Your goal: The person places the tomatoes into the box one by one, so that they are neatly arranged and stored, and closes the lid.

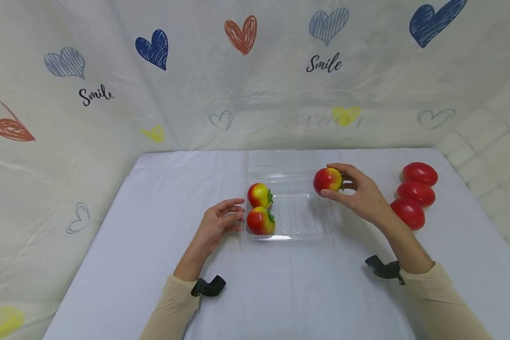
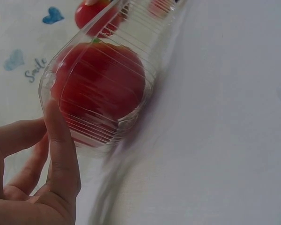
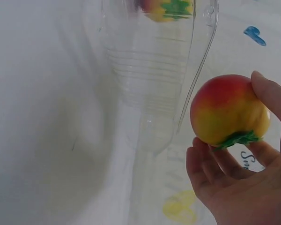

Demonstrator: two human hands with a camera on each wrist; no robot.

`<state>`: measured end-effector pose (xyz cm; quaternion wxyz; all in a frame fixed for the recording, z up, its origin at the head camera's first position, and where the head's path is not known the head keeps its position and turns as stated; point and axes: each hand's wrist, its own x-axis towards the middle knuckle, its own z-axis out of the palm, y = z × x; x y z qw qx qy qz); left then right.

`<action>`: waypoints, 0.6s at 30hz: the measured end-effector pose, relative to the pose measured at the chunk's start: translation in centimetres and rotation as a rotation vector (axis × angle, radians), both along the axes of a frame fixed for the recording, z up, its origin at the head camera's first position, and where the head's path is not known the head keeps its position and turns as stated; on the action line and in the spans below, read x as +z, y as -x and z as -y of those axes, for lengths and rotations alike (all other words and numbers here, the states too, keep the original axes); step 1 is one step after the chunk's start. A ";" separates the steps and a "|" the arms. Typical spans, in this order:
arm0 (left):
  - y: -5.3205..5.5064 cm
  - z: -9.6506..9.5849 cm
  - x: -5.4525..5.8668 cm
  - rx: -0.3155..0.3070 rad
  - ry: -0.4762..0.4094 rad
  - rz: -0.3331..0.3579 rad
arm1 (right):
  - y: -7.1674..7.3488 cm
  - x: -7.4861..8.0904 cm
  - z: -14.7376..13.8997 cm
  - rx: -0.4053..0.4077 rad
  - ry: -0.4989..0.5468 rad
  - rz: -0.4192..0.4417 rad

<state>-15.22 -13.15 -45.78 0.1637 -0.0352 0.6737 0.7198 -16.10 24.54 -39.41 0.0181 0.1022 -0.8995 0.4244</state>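
A clear plastic clamshell box (image 1: pixel 295 215) lies with its lid (image 1: pixel 282 163) folded back. Two red-and-yellow fruits (image 1: pixel 260 220) with green leafy tops sit along its left side. My right hand (image 1: pixel 363 196) holds a similar round fruit (image 1: pixel 327 181) above the box's right edge, thumb and fingers around it. In the right wrist view its green top (image 3: pixel 239 139) faces the palm side. My left hand (image 1: pixel 218 222) is at the box's left wall, its fingertips (image 2: pixel 54 112) touching the rim in the left wrist view.
Three glossy red oval things (image 1: pixel 416 193) lie in a row at the right on the white-covered table (image 1: pixel 174 189). A pale curtain (image 1: pixel 272 94) printed with hearts hangs behind. Black wrist mounts (image 1: pixel 210 286) stick out from both sleeves.
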 end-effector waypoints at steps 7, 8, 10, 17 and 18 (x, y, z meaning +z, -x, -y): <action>0.0 0.0 0.1 -0.003 0.001 0.003 | -0.3 -0.1 0.4 -0.007 0.014 0.012; -0.1 0.0 0.1 -0.004 0.000 0.003 | -0.3 -0.2 0.5 -0.011 0.016 0.011; -0.1 0.0 0.1 -0.003 -0.001 0.005 | -0.3 -0.3 0.7 -0.019 0.014 0.005; -0.1 0.0 0.0 -0.001 -0.005 0.002 | -0.5 -0.7 1.3 -0.038 0.021 -0.005; -0.1 0.0 0.0 0.000 -0.005 0.003 | -0.5 -0.7 1.4 -0.035 0.025 -0.004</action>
